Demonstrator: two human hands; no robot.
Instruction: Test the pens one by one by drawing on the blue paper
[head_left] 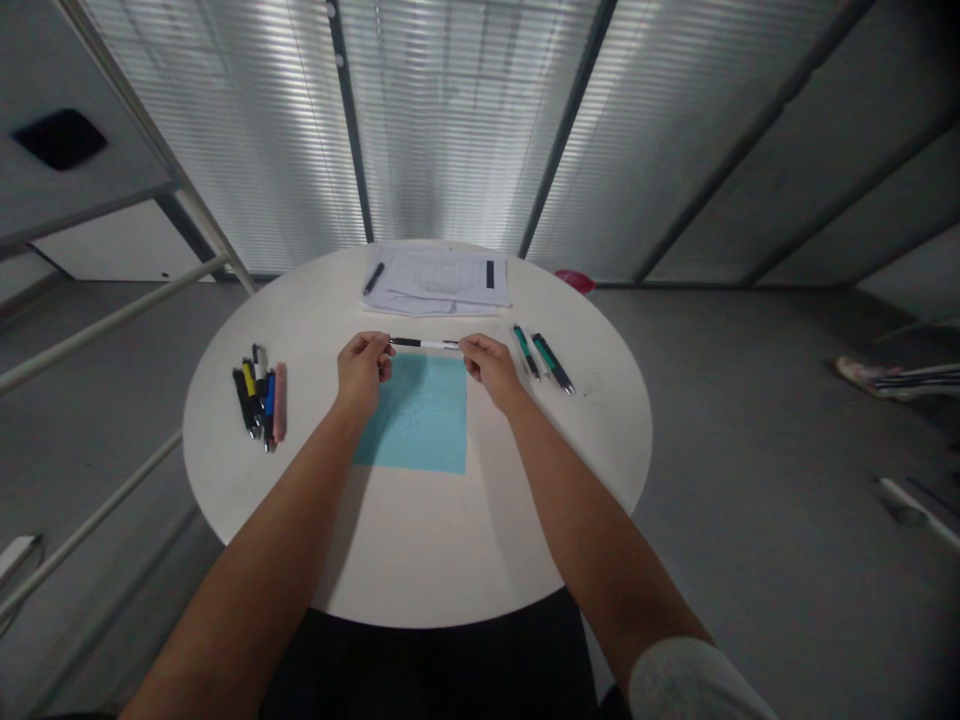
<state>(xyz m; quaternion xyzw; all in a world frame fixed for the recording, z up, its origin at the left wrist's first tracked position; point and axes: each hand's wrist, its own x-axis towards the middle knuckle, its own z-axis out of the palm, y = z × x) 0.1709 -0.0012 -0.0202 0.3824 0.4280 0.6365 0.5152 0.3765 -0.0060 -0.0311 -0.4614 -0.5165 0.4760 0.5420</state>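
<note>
Pen (424,344), black and white, spans the gap between both hands in the head view, at 12 o'clock from the tabletop centre. Left hand (361,372): fingers pinch the black end. Right hand (491,370): fingers pinch the white end. The pen runs roughly parallel to the far edge of a blue sheet (424,420); whether it touches the surface below cannot be told. The sheet lies mid-tabletop (420,545), partly hidden by the left hand and forearm. At 12 o'clock, near the rim, stacked papers (439,285) carry a dark pen (373,278). At 9 o'clock: clustered pens (270,400). At 2 o'clock: two green-and-black pens (553,362), side by side.
</note>
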